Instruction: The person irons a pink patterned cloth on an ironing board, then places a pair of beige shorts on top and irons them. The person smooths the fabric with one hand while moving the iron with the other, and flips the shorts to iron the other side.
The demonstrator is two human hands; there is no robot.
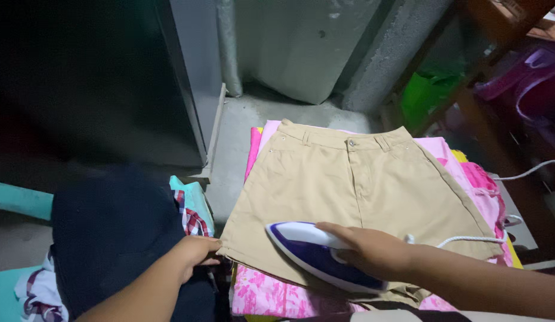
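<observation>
Right hand [373, 250] is clamped over the purple-and-white iron [316, 253], which lies flat on the near hem of the tan shorts [349, 185], nose pointing left toward the left hand [197, 253]. That hand pinches the hem's left corner. The shorts run lengthwise away, waistband farthest, atop pink patterned cloth [271, 292]; the white cord [480, 238] trails right.

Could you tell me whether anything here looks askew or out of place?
Nothing stands out: the tan shorts lie flat on pink cloth, the right hand on the iron, the left hand at their edge.
</observation>
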